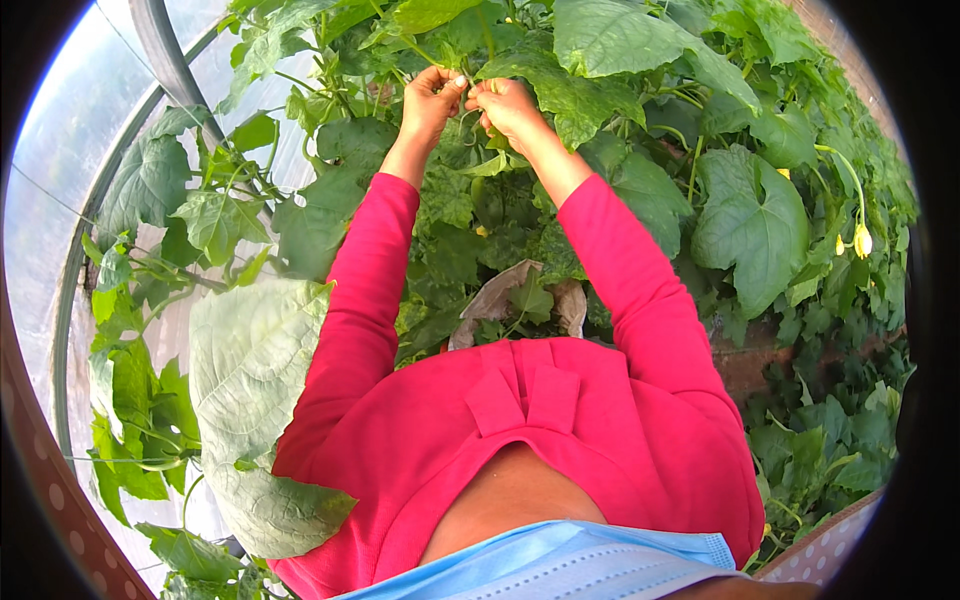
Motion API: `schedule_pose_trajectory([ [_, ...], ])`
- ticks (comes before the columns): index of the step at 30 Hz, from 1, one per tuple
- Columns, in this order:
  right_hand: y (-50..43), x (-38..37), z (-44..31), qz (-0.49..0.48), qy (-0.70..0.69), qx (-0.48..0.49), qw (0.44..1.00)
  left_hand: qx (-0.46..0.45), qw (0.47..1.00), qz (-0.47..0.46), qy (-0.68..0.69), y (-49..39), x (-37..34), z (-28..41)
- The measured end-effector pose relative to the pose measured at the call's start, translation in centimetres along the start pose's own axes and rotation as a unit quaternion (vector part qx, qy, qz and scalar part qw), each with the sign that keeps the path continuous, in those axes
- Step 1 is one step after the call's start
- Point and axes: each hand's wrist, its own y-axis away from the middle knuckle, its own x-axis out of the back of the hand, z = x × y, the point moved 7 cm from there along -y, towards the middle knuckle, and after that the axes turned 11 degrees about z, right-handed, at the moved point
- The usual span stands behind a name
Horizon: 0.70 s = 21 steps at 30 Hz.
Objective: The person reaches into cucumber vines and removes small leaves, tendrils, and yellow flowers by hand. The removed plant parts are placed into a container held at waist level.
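My left hand (431,105) and my right hand (510,112) meet at the top middle, among the leaves of a climbing gourd-type vine (450,191). Thumb and forefinger of the left hand pinch a thin green vine stem (467,81). Curled around the same spot, the right fingers grip it too, with a thin tendril hanging just below. Leaves and fingers hide part of what is held. A broad green leaf (592,97) overlaps the area right of my right hand.
A curved metal greenhouse pole (169,64) and clear plastic sheeting (67,112) stand at left. One large pale leaf (247,367) hangs against my left sleeve. Yellow flower buds (863,241) dangle at right. A whitish sack (495,296) sits among leaves before my body.
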Motion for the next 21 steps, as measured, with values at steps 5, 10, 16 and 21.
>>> schedule_pose_trajectory([
  [5, 0.6, 2.0, 1.7, 0.022, 0.021, -0.015, 0.999, 0.013, 0.999, 0.036, 0.03, -0.5, 1.1, -0.7],
  [10, -2.6, 4.5, -0.1, 0.079, 0.072, 0.186, 0.977, 0.072, 0.991, -0.108, 0.041, -0.2, -0.6, -0.3],
  [16, -0.4, 2.1, -3.9, -0.003, 0.321, 0.302, 0.898, 0.117, 0.981, -0.148, 0.047, -0.2, -0.6, -0.5],
  [21, 0.6, 1.9, -2.7, 0.059, 0.269, 0.5, 0.821, 0.114, 0.981, -0.144, 0.065, -0.6, -0.9, -1.3],
])
